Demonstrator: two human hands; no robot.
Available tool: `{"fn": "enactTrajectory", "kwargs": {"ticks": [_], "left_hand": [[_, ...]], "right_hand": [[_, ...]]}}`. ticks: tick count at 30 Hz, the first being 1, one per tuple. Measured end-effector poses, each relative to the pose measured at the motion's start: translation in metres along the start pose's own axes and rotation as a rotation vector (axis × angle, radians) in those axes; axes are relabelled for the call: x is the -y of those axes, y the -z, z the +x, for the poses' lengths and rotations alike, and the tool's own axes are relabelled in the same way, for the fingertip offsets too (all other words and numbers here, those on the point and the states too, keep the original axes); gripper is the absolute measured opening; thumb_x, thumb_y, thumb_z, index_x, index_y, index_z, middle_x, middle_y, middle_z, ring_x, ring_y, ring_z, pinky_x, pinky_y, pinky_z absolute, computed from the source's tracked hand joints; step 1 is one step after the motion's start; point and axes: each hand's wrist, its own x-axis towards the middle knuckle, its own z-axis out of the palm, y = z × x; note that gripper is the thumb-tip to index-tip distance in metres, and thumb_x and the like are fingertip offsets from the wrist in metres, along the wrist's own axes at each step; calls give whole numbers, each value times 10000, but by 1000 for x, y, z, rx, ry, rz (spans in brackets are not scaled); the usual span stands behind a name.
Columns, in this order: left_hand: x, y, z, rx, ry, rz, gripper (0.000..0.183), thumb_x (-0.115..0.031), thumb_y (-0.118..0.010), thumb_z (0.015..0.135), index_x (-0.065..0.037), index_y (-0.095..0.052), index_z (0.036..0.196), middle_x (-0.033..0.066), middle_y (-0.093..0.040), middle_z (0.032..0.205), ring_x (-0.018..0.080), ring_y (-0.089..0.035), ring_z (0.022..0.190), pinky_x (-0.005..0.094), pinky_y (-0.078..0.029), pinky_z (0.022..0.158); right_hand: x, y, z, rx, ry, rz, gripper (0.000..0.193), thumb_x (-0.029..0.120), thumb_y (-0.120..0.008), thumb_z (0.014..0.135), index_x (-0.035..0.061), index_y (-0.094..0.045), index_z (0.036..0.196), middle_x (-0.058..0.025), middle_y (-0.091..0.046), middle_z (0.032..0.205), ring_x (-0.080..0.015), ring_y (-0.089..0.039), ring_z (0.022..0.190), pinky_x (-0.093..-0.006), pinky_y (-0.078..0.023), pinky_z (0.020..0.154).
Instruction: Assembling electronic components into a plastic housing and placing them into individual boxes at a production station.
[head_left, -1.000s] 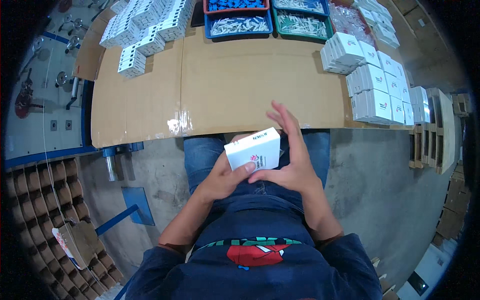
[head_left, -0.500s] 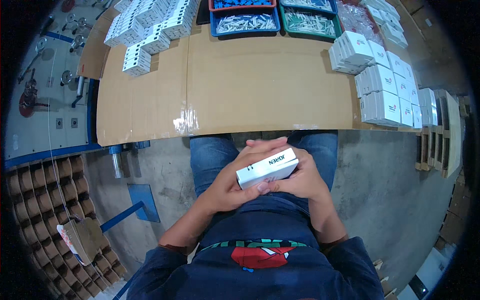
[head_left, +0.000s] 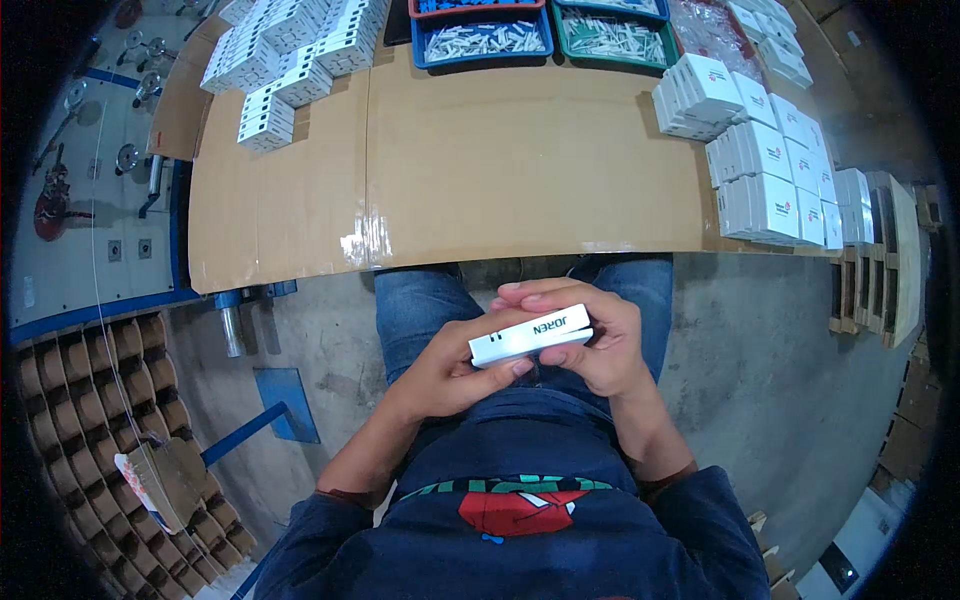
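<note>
Over my lap, both hands hold a white rectangular plastic case (head_left: 525,337), its narrow printed side turned up. My left hand (head_left: 445,370) grips its left end, with the thumb along the near edge. My right hand (head_left: 612,340) closes round the right end, thumb on the near side and fingers across the far side. At that end a dark gap shows between two layers of the case. The far side and underside are hidden by my fingers.
A cardboard-covered table (head_left: 520,170) lies ahead. White slotted parts (head_left: 265,122) stack at its far left, and white cases (head_left: 770,205) pile up at its right. A blue bin (head_left: 483,45) and a green bin (head_left: 615,42) hold small pale pieces at the back.
The case has turned so that its narrow side faces up more and its broad face shows less. My right fingers and thumb have shifted on it, and the gap at its right end looks narrower.
</note>
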Motion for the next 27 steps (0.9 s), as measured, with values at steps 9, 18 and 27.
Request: {"fn": "enactTrajectory", "kwargs": {"ticks": [9,18,27], "left_hand": [[10,-1,4,-85,61,-104,475,-86,-687,960,1,-547,1406,67,-667,1244,140,-594,1164,301,-464,1010],[23,-10,17,-384,142,-884,540,-195,-658,981,-10,-440,1439,127,-607,1328,239,-605,1243,412,-481,1071],[28,-18,30,-534,62,-818,545,-205,-644,971,-9,-429,1432,142,-590,1339,279,-594,1249,444,-464,1094]], "right_hand": [[-10,2,4,-62,-94,38,489,155,-816,850,-36,-635,1263,-245,-656,1285,-369,-641,1222,-477,-528,1036],[-5,-3,4,-184,-62,-398,973,170,-923,720,29,-391,1522,-176,-530,1467,-244,-585,1282,-398,-494,1055],[-32,-12,-2,-389,-170,-391,617,142,-861,817,-5,-574,1343,-118,-655,1198,-195,-664,1088,-332,-549,924]]}}
